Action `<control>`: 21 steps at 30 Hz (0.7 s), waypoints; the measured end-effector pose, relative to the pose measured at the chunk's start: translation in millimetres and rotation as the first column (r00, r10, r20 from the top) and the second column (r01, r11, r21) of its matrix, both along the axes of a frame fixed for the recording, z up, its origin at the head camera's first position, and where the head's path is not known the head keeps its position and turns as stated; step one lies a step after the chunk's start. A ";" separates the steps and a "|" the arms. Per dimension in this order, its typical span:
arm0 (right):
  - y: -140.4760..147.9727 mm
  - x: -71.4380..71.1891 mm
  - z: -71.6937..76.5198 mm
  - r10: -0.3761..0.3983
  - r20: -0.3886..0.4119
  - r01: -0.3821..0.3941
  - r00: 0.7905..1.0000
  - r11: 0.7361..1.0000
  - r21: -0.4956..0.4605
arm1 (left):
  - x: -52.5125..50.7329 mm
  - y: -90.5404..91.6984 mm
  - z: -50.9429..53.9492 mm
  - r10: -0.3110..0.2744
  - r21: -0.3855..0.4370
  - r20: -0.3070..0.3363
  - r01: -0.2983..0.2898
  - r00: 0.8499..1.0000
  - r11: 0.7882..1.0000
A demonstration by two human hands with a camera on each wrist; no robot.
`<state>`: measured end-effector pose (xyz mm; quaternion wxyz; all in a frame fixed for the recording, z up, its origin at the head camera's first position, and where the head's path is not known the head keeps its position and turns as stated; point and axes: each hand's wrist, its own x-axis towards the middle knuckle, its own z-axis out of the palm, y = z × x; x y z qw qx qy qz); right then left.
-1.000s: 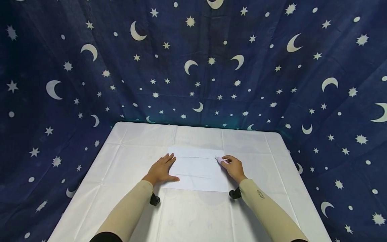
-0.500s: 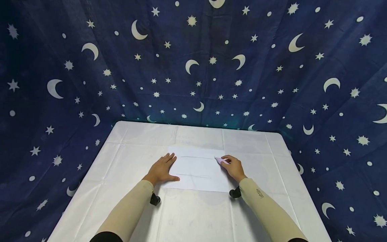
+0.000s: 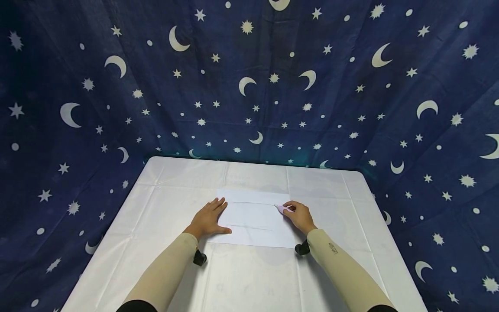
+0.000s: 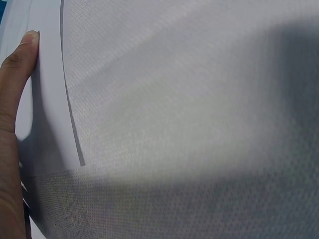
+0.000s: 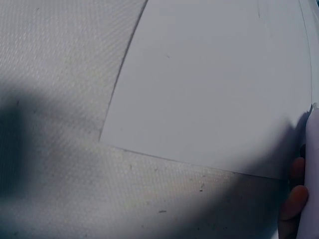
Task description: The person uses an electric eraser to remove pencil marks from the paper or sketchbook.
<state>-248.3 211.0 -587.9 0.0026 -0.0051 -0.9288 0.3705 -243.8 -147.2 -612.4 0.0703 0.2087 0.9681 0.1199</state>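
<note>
A white sheet of paper (image 3: 253,216) lies flat on the table, bearing two thin, roughly parallel lines, one across its upper part and one lower down. My left hand (image 3: 209,219) rests with spread fingers on the sheet's left side; its thumb (image 4: 12,84) lies on the paper in the left wrist view. Between thumb and fingers my right hand (image 3: 299,216) pinches a thick lilac pen (image 3: 285,209). The pen's fine tip is at the right end of the upper line. In the right wrist view the pen (image 5: 312,174) shows at the right edge, mostly cut off.
A white cloth with fold creases covers the table (image 3: 249,277). Behind and on both sides hangs a dark blue curtain (image 3: 249,86) with moons and stars. A small black device (image 3: 200,258) sits at the left wrist, another black device (image 3: 302,248) at the right.
The pen's tip and my right hand have moved slightly left and toward me at the upper line's right end. My left hand stays in place on the paper.
</note>
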 end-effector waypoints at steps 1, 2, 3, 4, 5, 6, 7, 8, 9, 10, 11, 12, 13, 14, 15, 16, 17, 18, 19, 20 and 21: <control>0.0 -0.1 -0.2 0.001 0.001 -0.001 1.000 1.000 0.002 | -0.1 0.1 0.1 0.001 0.000 0.000 -0.001 1.000 1.000; 0.0 -0.2 -0.3 0.003 0.002 -0.003 1.000 1.000 0.004 | -0.1 0.1 0.1 0.002 -0.001 0.000 -0.002 1.000 1.000; 0.0 -0.1 -0.2 0.004 0.002 -0.004 1.000 1.000 0.007 | -0.3 0.2 0.0 0.003 -0.002 0.001 -0.003 1.000 1.000; -0.1 -0.2 -0.2 0.003 0.004 -0.003 1.000 1.000 0.009 | -0.5 0.2 -0.4 0.003 0.000 0.001 -0.003 1.000 1.000; -0.1 -0.4 -0.4 0.004 0.005 -0.004 1.000 1.000 0.011 | -0.6 0.2 -0.6 0.003 -0.001 0.001 -0.003 1.000 1.000; -0.1 -0.4 -0.3 0.004 0.007 -0.004 1.000 1.000 0.013 | -0.9 0.1 -1.2 0.004 -0.002 -0.001 -0.004 1.000 1.000; -0.3 -0.3 0.0 0.004 0.010 -0.005 1.000 1.000 0.017 | -1.1 0.1 -1.5 0.004 -0.001 0.000 -0.004 1.000 1.000; -0.5 -0.1 0.4 0.005 0.013 -0.005 1.000 1.000 0.021 | -1.4 0.0 -1.9 0.004 -0.002 0.000 -0.004 1.000 1.000; -0.9 0.0 0.7 0.005 0.018 -0.006 1.000 1.000 0.023 | -1.7 0.0 -2.4 0.003 -0.005 0.000 -0.003 1.000 1.000; -1.3 0.3 1.0 0.006 0.023 -0.006 1.000 1.000 0.025 | -2.0 -0.2 -2.8 0.002 -0.001 -0.003 -0.002 1.000 1.000; -1.8 0.7 1.4 0.006 0.026 -0.006 1.000 1.000 0.028 | -2.3 -0.4 -3.2 0.003 0.003 -0.004 -0.003 1.000 1.000; -2.5 1.1 2.1 0.005 0.031 -0.006 1.000 1.000 0.031 | -2.7 -0.6 -3.9 0.002 0.001 -0.004 -0.002 1.000 1.000; -3.1 1.4 2.6 0.003 0.035 -0.005 0.999 0.999 0.031 | -3.0 -0.7 -4.3 0.002 0.000 -0.003 -0.002 1.000 1.000; -3.6 1.4 2.7 0.003 0.038 -0.004 0.999 0.999 0.032 | -3.3 -0.7 -4.7 0.003 -0.005 -0.004 -0.003 1.000 1.000; -4.0 1.2 2.4 0.002 0.041 -0.003 0.999 0.999 0.032 | -3.5 -0.7 -5.0 0.004 -0.004 -0.003 -0.004 1.000 1.000; -4.3 1.0 2.3 0.000 0.042 -0.002 0.999 0.999 0.033 | -3.6 -0.7 -5.1 0.005 -0.004 -0.001 -0.005 1.000 1.000; -4.6 0.4 1.8 0.000 0.042 -0.001 0.999 0.999 0.034 | -3.5 -0.5 -4.9 0.005 -0.004 -0.001 -0.005 1.000 1.000; -4.9 -0.1 1.4 -0.001 0.042 0.000 0.999 0.999 0.033 | -3.3 -0.5 -4.5 0.006 -0.010 0.003 -0.006 1.000 1.000; -5.1 -0.5 1.0 -0.003 0.042 0.001 0.999 0.999 0.033 | -2.9 -0.3 -3.7 0.008 -0.004 0.003 -0.008 1.000 1.000; -5.3 -1.0 0.6 -0.002 0.042 0.001 0.999 0.999 0.034 | -2.5 -0.1 -2.7 0.009 0.002 0.005 -0.009 1.000 1.000; -5.5 -1.4 0.2 -0.004 0.043 0.003 0.999 0.999 0.035 | -2.2 0.0 -2.0 0.011 0.007 0.007 -0.011 1.000 1.000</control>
